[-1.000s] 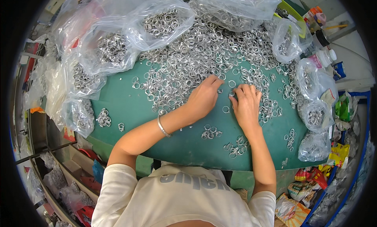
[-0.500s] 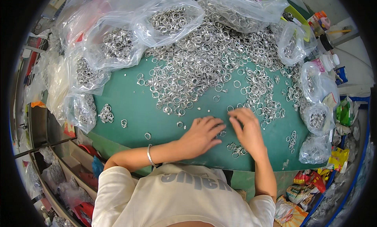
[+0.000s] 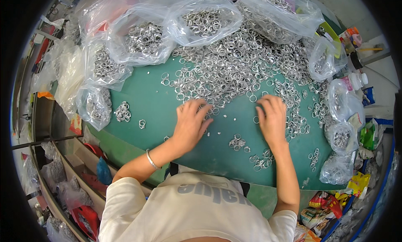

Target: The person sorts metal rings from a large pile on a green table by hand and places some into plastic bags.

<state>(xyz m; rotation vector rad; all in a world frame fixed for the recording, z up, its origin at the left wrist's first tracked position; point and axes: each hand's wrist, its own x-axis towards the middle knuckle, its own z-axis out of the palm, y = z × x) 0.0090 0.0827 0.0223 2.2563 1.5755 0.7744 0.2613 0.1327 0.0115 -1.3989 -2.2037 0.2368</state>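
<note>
Silver-coloured metal rings lie in a broad heap (image 3: 222, 70) on the green tabletop. At the heap's near left edge is my left hand (image 3: 190, 124), its fingers bent over the rings and its thumb held apart. My right hand (image 3: 273, 118) reaches to the gap between the main heap and a looser strip of rings (image 3: 295, 116); its thumb and forefinger are spread. A single ring (image 3: 256, 120) lies beside that thumb. Between my forearms are two small clusters, one of rings (image 3: 237, 142) and another (image 3: 261, 160) nearer me. Neither hand visibly holds a ring.
Clear plastic bags of rings stand along the far side (image 3: 203, 22), the left side (image 3: 95, 106) and the right side (image 3: 341, 137). Small ring groups lie at left (image 3: 122, 112) and right (image 3: 314, 158). Divided trays (image 3: 77, 166) stand at lower left; coloured packets (image 3: 360, 170) are at right.
Both hands have moved away from me toward the heap, the left one also leftward, and they are farther apart. A ring cluster near my hands now shows uncovered. The whole view has shifted slightly.
</note>
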